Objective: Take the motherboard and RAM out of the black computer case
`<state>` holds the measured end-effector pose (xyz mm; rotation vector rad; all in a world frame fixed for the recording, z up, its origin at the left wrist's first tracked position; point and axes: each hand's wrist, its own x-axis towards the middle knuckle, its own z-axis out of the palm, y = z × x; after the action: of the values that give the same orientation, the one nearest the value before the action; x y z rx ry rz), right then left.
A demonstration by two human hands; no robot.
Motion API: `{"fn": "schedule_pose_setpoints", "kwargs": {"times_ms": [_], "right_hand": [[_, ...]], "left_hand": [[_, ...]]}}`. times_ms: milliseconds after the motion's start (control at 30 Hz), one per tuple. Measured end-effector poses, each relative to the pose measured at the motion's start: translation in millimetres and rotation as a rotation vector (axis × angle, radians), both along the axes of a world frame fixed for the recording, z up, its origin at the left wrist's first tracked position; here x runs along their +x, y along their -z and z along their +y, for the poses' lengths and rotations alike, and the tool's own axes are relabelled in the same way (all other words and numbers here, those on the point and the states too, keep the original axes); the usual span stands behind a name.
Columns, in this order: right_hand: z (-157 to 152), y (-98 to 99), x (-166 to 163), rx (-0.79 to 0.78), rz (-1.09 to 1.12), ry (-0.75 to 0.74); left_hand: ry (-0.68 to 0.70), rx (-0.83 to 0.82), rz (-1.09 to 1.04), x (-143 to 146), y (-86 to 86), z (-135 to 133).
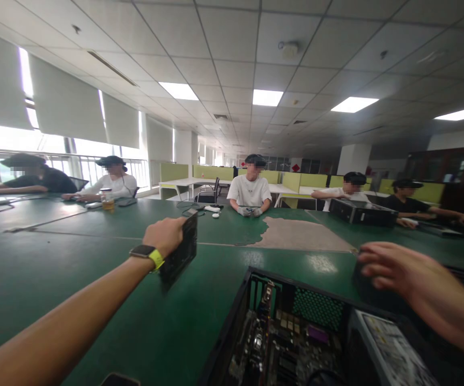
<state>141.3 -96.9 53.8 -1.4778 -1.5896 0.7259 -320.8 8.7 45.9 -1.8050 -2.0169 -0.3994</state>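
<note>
1. Gripping a black card [181, 252], the left hand [166, 236] is out over the green table [54, 279], and that's the one card in play. The fingers are curled shut round its top edge, knuckles to the camera, with a yellow-strapped watch [148, 254] on the wrist.
2. Look at that card: a flat, hard, rectangular slab, matte and dark. It stands on edge with its broad face to the right. Its long axis runs away from the person, far end higher. It sits left of centre, just over the table; I can't tell if the near corner touches.
3. Lower centre is an open computer case [251, 300], a black metal box with perforated mesh and a crowded circuit board inside. A second, closed case [360, 212] lies far right, so two in all.
4. The right hand [392, 268] is blurred, fingers stretched out side by side and slightly bent, over a dark rounded object [362, 289]. Whether they touch is unclear.
5. The table's smooth green skin has one torn, pale brown patch [300, 236]. One glass of amber liquid [107, 199] stands far left.
6. Five people sit round the far side.
</note>
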Motion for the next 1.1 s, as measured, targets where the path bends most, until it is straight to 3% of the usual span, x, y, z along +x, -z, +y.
{"fn": "schedule_pose_setpoints", "kwargs": {"times_ms": [67,133,233,333,467,633,733,867,1100], "right_hand": [[26.5,-9.2,-44.7,-0.185,0.31,-0.144],[47.6,-17.0,-86.5,-0.35,0.57,-0.289],[64.0,-26.0,-121.9,-0.354,0.791,-0.24],[67.6,-28.9,-116.5,-0.204,1.04,-0.085],[70.7,-15.7,-70.1,-0.098,1.166,0.04],[80.6,16.0,1.3,0.078,1.197,0.255],[84.6,29.1,39.7,0.137,1.216,0.33],[85.8,38.7,83.2,0.164,1.259,0.391],[72.1,50.1,170.6,0.268,1.302,0.61]], "left_hand": [[0.072,0.128,-0.017,40.6,-21.0,2.4],[0.252,0.294,-0.01,90.1,-35.8,-2.4],[0.578,0.455,0.084,168.0,-44.4,-17.3],[0.792,0.48,0.166,234.9,-38.0,-29.3],[0.986,0.424,0.182,292.1,-20.6,-37.6],[1.089,0.394,0.011,304.4,0.3,-51.1],[0.976,0.271,-0.09,293.7,16.0,-52.2],[0.881,0.116,-0.062,282.6,32.8,-43.9],[0.821,0.006,-0.049,271.4,41.8,-34.8]]}}
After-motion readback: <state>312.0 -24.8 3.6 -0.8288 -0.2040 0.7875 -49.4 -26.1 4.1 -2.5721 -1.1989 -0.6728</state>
